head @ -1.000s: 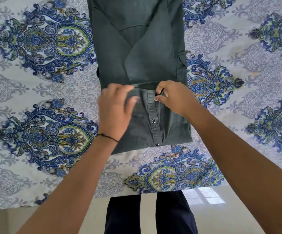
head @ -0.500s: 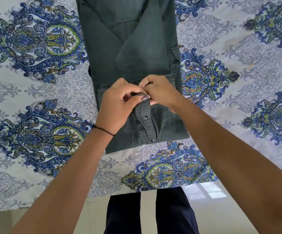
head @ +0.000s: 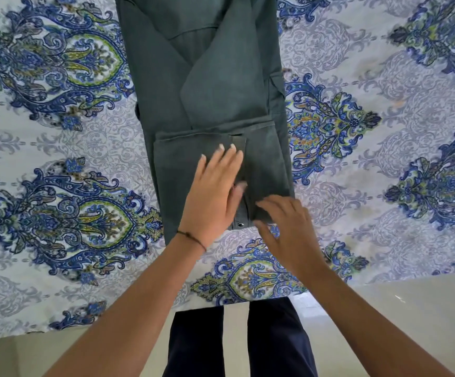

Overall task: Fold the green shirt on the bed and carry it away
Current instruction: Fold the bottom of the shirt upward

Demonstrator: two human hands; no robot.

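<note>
A dark green cotton shirt [head: 207,85] lies lengthwise on the bed's blue paisley-printed sheet [head: 57,148], its near end folded over. The left hand [head: 215,191] presses flat and open on that fold; the right hand [head: 289,229], fingers spread, touches its near edge, grasping nothing.

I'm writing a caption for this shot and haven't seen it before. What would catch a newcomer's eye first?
First, the dark green shirt, a long folded strip running up the middle of the bed. Around it, the bedsheet is loud with blue and green paisley medallions. At the shirt's near end, the left hand lies flat on the folded-up hem, and the right hand sits with fingers spread at its lower right corner.
</note>
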